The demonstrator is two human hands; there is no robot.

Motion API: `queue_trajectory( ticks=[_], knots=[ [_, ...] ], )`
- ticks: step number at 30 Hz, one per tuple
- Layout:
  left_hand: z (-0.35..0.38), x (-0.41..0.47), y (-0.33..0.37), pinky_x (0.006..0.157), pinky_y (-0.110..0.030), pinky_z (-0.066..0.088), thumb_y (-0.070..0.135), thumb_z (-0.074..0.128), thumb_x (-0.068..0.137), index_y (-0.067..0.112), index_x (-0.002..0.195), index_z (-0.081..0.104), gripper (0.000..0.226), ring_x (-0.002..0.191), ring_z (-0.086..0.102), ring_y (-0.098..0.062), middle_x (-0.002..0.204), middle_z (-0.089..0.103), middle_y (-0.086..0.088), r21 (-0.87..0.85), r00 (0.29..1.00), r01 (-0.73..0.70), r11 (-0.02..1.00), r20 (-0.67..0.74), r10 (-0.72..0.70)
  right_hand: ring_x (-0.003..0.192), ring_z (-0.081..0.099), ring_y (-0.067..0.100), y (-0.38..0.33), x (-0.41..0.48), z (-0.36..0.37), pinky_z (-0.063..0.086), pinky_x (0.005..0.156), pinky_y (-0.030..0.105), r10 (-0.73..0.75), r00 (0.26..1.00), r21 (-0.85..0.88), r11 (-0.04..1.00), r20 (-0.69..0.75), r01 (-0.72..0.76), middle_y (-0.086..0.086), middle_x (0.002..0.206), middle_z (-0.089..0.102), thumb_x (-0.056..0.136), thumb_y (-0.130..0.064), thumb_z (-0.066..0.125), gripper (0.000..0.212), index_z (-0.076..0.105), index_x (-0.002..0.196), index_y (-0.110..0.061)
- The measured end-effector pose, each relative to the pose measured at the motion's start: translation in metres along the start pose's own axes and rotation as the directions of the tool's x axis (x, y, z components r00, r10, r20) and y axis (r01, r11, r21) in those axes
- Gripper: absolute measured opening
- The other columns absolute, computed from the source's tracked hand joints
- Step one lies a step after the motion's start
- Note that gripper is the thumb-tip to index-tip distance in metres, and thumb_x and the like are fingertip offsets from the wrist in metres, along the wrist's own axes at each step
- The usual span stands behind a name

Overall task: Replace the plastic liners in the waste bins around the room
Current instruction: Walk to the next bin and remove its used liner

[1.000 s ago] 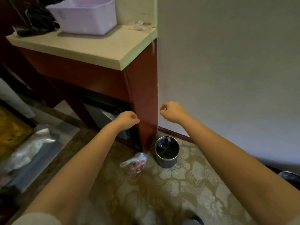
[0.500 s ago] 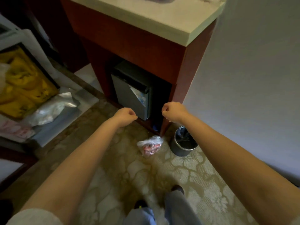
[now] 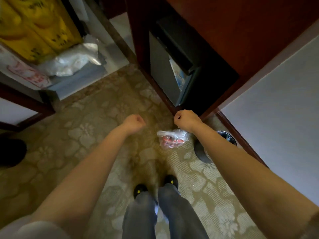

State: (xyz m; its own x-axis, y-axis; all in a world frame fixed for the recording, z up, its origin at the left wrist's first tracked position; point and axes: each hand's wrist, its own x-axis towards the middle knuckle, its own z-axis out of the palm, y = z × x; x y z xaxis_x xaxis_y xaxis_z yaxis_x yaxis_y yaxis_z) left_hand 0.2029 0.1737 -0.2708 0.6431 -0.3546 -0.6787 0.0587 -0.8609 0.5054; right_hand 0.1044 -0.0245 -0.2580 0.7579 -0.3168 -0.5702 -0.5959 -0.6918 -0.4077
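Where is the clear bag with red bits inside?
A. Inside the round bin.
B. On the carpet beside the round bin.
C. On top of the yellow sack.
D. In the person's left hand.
B: the clear bag lies on the carpet next to the round bin, and neither the left hand nor the right hand touches it.

Round metal waste bin (image 3: 201,153) upright, clear bag (image 3: 172,138) with red contents just beside
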Motion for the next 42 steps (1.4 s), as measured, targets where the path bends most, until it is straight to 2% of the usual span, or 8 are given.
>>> queue_trajectory(
  ticks=[8, 16, 18, 21, 26, 33, 38, 42],
  knots=[
    [0.094, 0.114, -0.060, 0.090, -0.035, 0.048, 0.016, 0.058, 0.091, 0.020, 0.071, 0.056, 0.021, 0.093, 0.060, -0.025, 0.091, 0.060, -0.010, 0.011, 0.995, 0.045, 0.999, 0.092, -0.046, 0.099, 0.061, 0.031, 0.071, 0.112, 0.100, 0.051, 0.085, 0.035, 0.100, 0.988, 0.001, 0.995, 0.117, -0.101, 0.011, 0.109, 0.067, 0.089, -0.019, 0.049, 0.025, 0.069, 0.102, -0.013],
    [0.187, 0.251, -0.132, 0.073, -0.026, 0.038, 0.018, 0.059, 0.089, 0.022, 0.064, 0.044, 0.029, 0.086, 0.052, -0.020, 0.083, 0.053, -0.009, 0.088, 0.994, 0.062, 0.994, 0.079, -0.069, 0.115, 0.056, 0.031, 0.142, 0.232, 0.219, 0.048, 0.093, 0.034, 0.180, 0.970, -0.077, 0.983, 0.165, -0.169, 0.011, 0.125, 0.059, 0.089, -0.018, 0.056, 0.029, 0.061, 0.117, -0.014],
    [0.208, 0.285, -0.145, 0.082, -0.028, 0.041, 0.023, 0.061, 0.091, 0.017, 0.081, 0.060, 0.011, 0.100, 0.056, -0.024, 0.099, 0.058, -0.018, 0.116, 0.993, 0.046, 0.992, 0.107, -0.058, 0.115, 0.056, 0.031, 0.162, 0.262, 0.250, 0.045, 0.089, 0.031, 0.185, 0.971, -0.084, 0.981, 0.151, -0.174, 0.012, 0.127, 0.058, 0.088, -0.020, 0.058, 0.033, 0.057, 0.121, -0.015],
    [0.235, 0.329, -0.160, 0.099, -0.031, 0.038, 0.033, 0.058, 0.094, 0.004, 0.135, 0.047, 0.052, 0.127, 0.047, -0.030, 0.139, 0.049, -0.017, 0.175, 0.994, -0.008, 0.985, 0.110, -0.011, 0.125, 0.051, 0.030, 0.190, 0.300, 0.291, 0.043, 0.096, 0.031, 0.191, 0.972, -0.116, 0.978, 0.139, -0.176, 0.009, 0.140, 0.051, 0.087, -0.022, 0.064, 0.058, 0.043, 0.142, -0.021],
    [0.268, 0.389, -0.173, 0.101, -0.033, 0.037, 0.031, 0.060, 0.091, 0.006, 0.143, 0.034, 0.064, 0.129, 0.045, -0.031, 0.144, 0.043, -0.017, 0.254, 0.987, -0.103, 0.962, 0.145, 0.068, 0.112, 0.061, 0.025, 0.220, 0.346, 0.331, 0.045, 0.076, 0.028, 0.206, 0.965, -0.209, 0.963, 0.160, -0.170, 0.004, 0.127, 0.060, 0.081, -0.021, 0.075, 0.052, 0.055, 0.129, -0.023],
    [0.287, 0.414, -0.155, 0.091, -0.028, 0.039, 0.030, 0.063, 0.088, 0.005, 0.138, 0.042, 0.059, 0.124, 0.049, -0.028, 0.138, 0.048, -0.015, 0.262, 0.977, -0.183, 0.947, 0.157, 0.145, 0.112, 0.060, 0.028, 0.223, 0.371, 0.332, 0.050, 0.088, 0.031, 0.159, 0.981, -0.206, 0.970, 0.115, -0.133, 0.007, 0.123, 0.063, 0.083, -0.034, 0.071, 0.045, 0.060, 0.123, -0.015],
    [0.245, 0.368, -0.133, 0.083, -0.023, 0.040, 0.026, 0.074, 0.078, 0.008, 0.133, 0.047, 0.064, 0.115, 0.055, -0.023, 0.129, 0.055, -0.006, 0.184, 0.973, -0.211, 0.960, 0.135, 0.188, 0.096, 0.062, 0.021, 0.184, 0.335, 0.284, 0.041, 0.072, 0.026, 0.108, 0.988, -0.002, 0.994, 0.108, -0.109, -0.001, 0.098, 0.063, 0.086, -0.043, 0.066, 0.034, 0.061, 0.107, -0.017],
    [0.191, 0.308, -0.106, 0.085, -0.032, 0.051, 0.032, 0.088, 0.059, 0.014, 0.121, 0.055, 0.072, 0.106, 0.061, -0.019, 0.113, 0.062, 0.001, 0.089, 0.969, -0.226, 0.970, 0.125, 0.214, 0.107, 0.058, 0.023, 0.135, 0.286, 0.221, 0.040, 0.080, 0.024, 0.025, 0.996, 0.101, 0.994, 0.080, -0.033, 0.004, 0.114, 0.062, 0.079, -0.030, 0.077, 0.047, 0.061, 0.119, -0.013]
  ],
)
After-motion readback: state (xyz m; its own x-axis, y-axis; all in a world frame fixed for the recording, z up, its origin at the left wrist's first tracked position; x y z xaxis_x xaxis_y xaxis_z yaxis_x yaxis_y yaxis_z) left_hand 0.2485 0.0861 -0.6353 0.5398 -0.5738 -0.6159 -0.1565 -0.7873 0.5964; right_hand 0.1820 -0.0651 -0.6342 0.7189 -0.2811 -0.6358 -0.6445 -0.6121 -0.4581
